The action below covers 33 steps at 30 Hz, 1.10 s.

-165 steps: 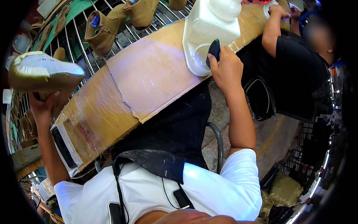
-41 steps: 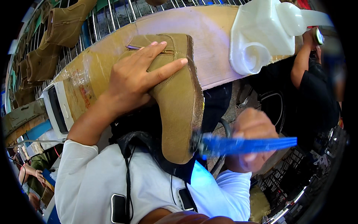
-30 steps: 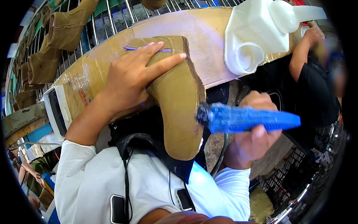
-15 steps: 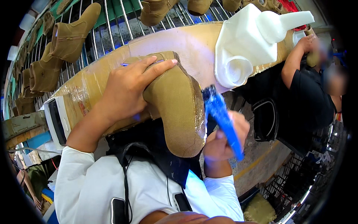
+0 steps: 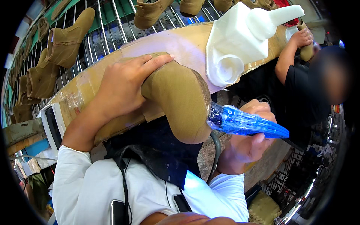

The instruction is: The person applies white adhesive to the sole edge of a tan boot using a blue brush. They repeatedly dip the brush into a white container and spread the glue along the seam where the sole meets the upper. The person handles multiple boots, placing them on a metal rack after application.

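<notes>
A tan suede ankle boot (image 5: 182,99) is tilted over the near edge of the workbench, its toe pointing toward me. My left hand (image 5: 125,80) is closed around the boot's shaft and heel end, with thumb and fingers spread over it. In my right hand (image 5: 255,140) is a blue-handled brush (image 5: 247,122), its handle wrapped in clear film. The brush's dark bristle end touches the sole edge on the boot's right side. Most of the sole faces away and is hidden.
A white plastic bottle (image 5: 240,41) with a round open cup (image 5: 229,69) stands on the cardboard-covered bench (image 5: 161,41). Beyond it, a metal-bar rack (image 5: 112,22) carries several tan boots (image 5: 69,39). At right, a co-worker's hand (image 5: 302,37) holds another boot (image 5: 306,50).
My right hand and the brush have swung outward and up; the handle now lies nearly level. The boot has rolled slightly, showing less of its sole edge. The view has shifted a little.
</notes>
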Tool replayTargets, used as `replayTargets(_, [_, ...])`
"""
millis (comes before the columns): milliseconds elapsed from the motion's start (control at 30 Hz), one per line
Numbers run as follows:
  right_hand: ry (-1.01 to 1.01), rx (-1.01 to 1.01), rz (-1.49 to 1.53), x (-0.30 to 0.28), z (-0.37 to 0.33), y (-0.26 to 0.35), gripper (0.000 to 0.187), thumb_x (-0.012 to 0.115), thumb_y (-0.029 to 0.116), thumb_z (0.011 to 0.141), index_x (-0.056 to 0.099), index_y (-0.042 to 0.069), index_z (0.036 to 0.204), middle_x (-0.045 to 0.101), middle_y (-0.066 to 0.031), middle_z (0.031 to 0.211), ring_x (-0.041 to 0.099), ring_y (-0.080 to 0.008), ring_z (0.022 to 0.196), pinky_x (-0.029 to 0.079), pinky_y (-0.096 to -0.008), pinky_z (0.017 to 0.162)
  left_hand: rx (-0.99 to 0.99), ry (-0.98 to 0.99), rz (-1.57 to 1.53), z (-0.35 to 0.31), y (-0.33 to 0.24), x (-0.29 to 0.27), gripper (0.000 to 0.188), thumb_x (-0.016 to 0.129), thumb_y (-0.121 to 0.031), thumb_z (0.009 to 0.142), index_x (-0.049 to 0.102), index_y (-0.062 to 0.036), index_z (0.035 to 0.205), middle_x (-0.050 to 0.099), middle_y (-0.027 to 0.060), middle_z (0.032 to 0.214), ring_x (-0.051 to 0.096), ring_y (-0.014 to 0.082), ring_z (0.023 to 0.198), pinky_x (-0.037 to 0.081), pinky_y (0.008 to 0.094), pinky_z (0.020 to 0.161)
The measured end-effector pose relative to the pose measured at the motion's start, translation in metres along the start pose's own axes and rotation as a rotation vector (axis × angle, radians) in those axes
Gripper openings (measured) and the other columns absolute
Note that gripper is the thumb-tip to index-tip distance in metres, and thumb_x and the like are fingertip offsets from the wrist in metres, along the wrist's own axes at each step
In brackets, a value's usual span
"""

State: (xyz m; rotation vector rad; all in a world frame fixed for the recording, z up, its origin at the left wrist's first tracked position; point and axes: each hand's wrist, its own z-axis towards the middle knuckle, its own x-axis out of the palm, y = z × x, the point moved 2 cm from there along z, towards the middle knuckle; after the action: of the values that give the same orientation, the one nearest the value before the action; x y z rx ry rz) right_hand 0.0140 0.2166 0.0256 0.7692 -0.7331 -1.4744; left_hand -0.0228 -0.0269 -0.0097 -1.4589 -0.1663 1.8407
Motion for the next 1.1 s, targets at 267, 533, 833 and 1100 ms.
replayTargets(267, [0.04,-0.232,-0.194,-0.012,0.02,0.008,0.042,0.056,0.04,0.084,0.056,-0.002,0.083,0.054,-0.0133,0.072,0.048,-0.0201,0.062,0.035,-0.0293,0.056,-0.081,0.15,-0.006,0.018,-0.001,-0.008,0.06,0.072,-0.008,0.062,0.056,-0.0138,0.12,0.063,0.0144,0.106,0.061,0.032,0.096,0.049,0.0366,0.082])
replayTargets(533, [0.124,-0.382,-0.379,-0.013,0.048,0.015,0.044,0.056,0.042,0.084,0.057,-0.002,0.086,0.057,-0.0148,0.074,0.05,-0.0221,0.064,0.038,-0.0325,0.058,-0.076,0.14,-0.049,0.038,0.003,-0.013,0.062,0.073,-0.01,0.061,0.054,-0.0173,0.119,0.064,0.0132,0.098,0.061,0.0336,0.089,0.049,0.0392,0.075])
replayTargets(833, [0.13,-0.44,-0.455,-0.015,0.059,0.006,0.043,0.059,0.041,0.083,0.057,-0.002,0.088,0.057,-0.0141,0.077,0.053,-0.0225,0.064,0.041,-0.03,0.057,-0.191,0.326,-0.1,0.061,0.005,-0.022,0.068,0.078,-0.013,0.056,0.053,-0.012,0.119,0.064,0.0166,0.095,0.061,0.0352,0.088,0.049,0.0377,0.075])
replayTargets(1100, [-0.067,-0.131,-0.309,-0.058,0.044,-0.036,0.025,0.066,0.015,0.077,0.06,-0.006,0.089,0.059,-0.0141,0.088,0.055,-0.0198,0.082,0.042,-0.0267,0.073,-0.145,0.105,-0.151,0.036,0.038,-0.015,0.065,0.079,-0.016,0.064,0.049,-0.0099,0.121,0.065,0.0161,0.092,0.064,0.0318,0.085,0.05,0.0386,0.075])
